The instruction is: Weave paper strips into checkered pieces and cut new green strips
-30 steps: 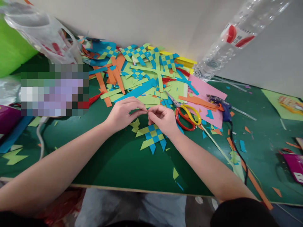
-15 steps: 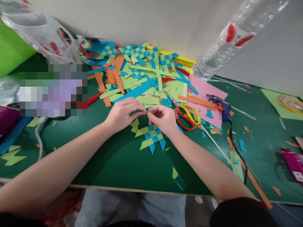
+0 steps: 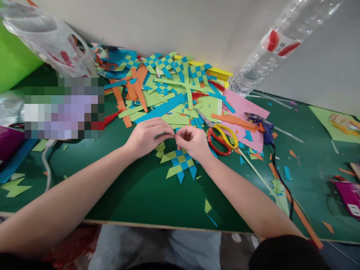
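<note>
My left hand (image 3: 147, 135) and my right hand (image 3: 192, 141) meet fingertip to fingertip over the green table (image 3: 140, 195), both curled in a pinch. Between the fingertips is something small that I cannot make out. Just below my right hand lies a woven square of green and blue paper strips (image 3: 180, 164). A small folded green scrap (image 3: 160, 149) lies under my left fingers. Red and yellow scissors (image 3: 222, 139) rest just right of my right hand.
A heap of cut and woven paper strips (image 3: 168, 86) fills the back of the table. A pink sheet (image 3: 244, 116), a glue gun (image 3: 266, 129) with black cord, a clear plastic bottle (image 3: 270, 48) and a plastic bag (image 3: 53, 45) stand around.
Both hands have stayed almost in place, fingertips still pinched together. The fingers have shifted very slightly.
</note>
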The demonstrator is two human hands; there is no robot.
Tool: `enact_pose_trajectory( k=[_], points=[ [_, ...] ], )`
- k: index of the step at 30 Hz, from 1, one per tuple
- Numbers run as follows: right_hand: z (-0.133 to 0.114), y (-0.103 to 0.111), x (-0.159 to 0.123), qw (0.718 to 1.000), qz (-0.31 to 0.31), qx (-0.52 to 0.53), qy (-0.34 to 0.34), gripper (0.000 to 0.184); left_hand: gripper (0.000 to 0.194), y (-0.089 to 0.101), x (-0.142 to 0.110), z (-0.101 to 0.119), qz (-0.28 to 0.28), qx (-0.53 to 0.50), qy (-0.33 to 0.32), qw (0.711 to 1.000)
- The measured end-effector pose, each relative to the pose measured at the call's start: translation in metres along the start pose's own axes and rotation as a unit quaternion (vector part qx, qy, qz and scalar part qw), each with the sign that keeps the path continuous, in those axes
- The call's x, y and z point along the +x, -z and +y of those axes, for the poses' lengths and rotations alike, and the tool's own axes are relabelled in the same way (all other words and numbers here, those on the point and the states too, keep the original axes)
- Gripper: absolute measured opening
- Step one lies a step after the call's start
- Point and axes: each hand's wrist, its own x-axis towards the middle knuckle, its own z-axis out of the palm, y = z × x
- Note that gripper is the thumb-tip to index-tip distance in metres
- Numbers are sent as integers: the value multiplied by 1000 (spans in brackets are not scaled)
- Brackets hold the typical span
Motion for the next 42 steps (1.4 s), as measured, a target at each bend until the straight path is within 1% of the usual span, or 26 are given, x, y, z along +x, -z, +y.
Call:
enact_pose_trajectory(
  k=[8, 16, 19, 21, 23, 25, 29, 33, 35, 37, 39, 40, 42],
  points=[
    [1, 0, 0, 1000, -4, 17, 8, 8, 9, 1, 1, 2, 2, 6, -13, 1000],
    [1, 0, 1, 1000, 2, 6, -2, 9, 16, 3, 1, 3, -2, 4, 27, 1000],
    [2, 0, 1, 1000, 7, 10, 1, 15, 12, 4, 2, 4, 3, -1, 30, 1000],
    [2, 0, 1, 1000, 18, 11, 7, 20, 10, 5, 2, 5, 16, 6, 34, 999],
    [1, -1, -1, 999, 37, 8, 27, 24, 9, 6, 3, 6, 38, 20, 43, 998],
    [-2, -3, -5, 996, 57, -8, 63, 23, 8, 7, 3, 7, 59, 35, 57, 996],
    [-8, -7, -15, 983, 96, -87, 129, 19, 10, 7, 3, 6, 73, 56, 84, 992],
    [-16, -3, -16, 962, 153, -152, 167, 16, 10, 6, 3, 7, 66, 60, 95, 991],
    [-18, 3, -13, 947, 178, -189, 190, 13, 10, 4, 3, 9, 56, 54, 83, 994],
    [-20, 13, -10, 925, 192, -245, 217, 9, 10, 3, 3, 11, 35, 44, 61, 997],
    [-20, 24, -9, 892, 168, -344, 241, 13, 12, 1, 2, 14, 9, 39, 36, 999],
    [-19, 29, -9, 868, 165, -407, 233, 16, 13, 0, 2, 15, -4, 38, 25, 999],
    [-18, 39, -15, 809, 168, -525, 206, 20, 13, -2, 1, 18, -24, 40, 1, 999]
  ],
)
